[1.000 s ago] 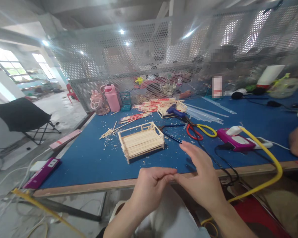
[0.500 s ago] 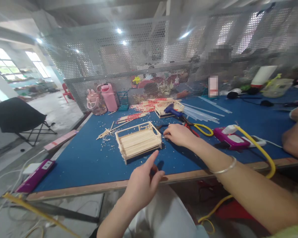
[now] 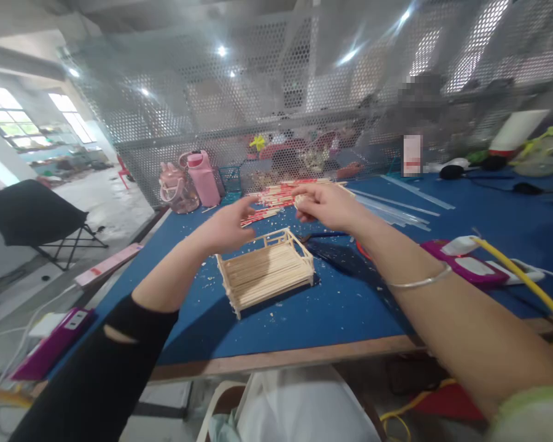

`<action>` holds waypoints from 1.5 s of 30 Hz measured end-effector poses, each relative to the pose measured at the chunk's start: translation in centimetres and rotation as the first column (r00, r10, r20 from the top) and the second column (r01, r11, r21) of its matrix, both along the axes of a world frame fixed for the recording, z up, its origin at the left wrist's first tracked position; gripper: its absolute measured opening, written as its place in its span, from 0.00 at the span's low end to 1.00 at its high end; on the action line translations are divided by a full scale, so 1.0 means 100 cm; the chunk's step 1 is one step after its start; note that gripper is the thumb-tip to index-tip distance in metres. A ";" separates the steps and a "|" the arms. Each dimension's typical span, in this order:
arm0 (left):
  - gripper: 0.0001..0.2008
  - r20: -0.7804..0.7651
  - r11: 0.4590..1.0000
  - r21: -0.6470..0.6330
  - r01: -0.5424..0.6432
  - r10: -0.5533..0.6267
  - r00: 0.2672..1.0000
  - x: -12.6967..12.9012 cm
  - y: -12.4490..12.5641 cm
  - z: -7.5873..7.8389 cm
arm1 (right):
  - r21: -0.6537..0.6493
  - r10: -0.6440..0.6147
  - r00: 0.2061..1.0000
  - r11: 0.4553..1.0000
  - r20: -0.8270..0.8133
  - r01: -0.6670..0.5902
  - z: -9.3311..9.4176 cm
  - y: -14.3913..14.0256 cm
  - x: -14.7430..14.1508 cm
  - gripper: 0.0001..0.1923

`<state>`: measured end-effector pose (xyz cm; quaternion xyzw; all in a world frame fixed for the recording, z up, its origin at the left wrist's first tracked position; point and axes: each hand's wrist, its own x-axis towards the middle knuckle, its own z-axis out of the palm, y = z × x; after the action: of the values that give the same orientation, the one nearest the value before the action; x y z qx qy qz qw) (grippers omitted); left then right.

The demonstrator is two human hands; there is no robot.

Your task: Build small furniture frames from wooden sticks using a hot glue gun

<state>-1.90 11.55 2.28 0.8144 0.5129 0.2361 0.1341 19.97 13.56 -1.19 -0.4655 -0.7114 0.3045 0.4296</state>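
Note:
A small open box built of pale wooden sticks point(image 3: 265, 273) stands on the blue table point(image 3: 350, 301) in front of me. Behind it lies a pile of sticks in red-and-white wrappers point(image 3: 276, 195). My left hand point(image 3: 228, 227) reaches over the box toward that pile with the index finger stretched out and nothing in it. My right hand point(image 3: 325, 205) hovers at the pile's right end with its fingers curled; what they pinch, if anything, is hidden. A thin bangle sits on my right forearm.
A pink bottle point(image 3: 206, 178), a clear pink jug point(image 3: 175, 187) and a teal basket point(image 3: 233, 181) stand before the perforated metal screen. Clear glue sticks point(image 3: 396, 199) and a magenta device point(image 3: 465, 261) with a yellow hose point(image 3: 525, 270) lie right. A black chair point(image 3: 27, 215) stands left.
Both hands left my lap and stretched forward over the stick box to the far pile. The right hand first touched down beside the box, then lifted toward the pile.

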 end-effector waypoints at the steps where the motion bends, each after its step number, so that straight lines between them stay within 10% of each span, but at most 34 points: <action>1: 0.40 -0.057 0.996 -0.082 0.021 -0.025 0.998 0.004 0.007 -0.004 | 0.027 0.029 0.999 0.999 -0.039 -0.028 0.002 0.005 -0.008 0.07; 5: 0.52 -0.097 0.956 -0.281 0.085 -0.116 0.988 0.008 0.025 -0.024 | 0.107 0.136 0.990 0.985 0.025 -0.138 -0.006 0.016 -0.036 0.04; 14: 0.49 -0.007 0.976 -0.155 0.156 -0.159 0.987 0.005 0.031 -0.047 | 0.005 0.155 0.978 0.988 0.141 -0.157 -0.025 0.016 -0.042 0.04; 45: 0.44 -0.173 0.997 -0.042 -0.058 0.050 0.984 0.030 0.012 -0.031 | -0.061 0.109 0.961 0.993 0.254 -0.097 -0.023 0.010 -0.037 0.19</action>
<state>1.10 12.79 -0.85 0.8141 0.5498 0.1566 0.1022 16.32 14.58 -3.49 -0.4738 -0.7767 0.2805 0.3058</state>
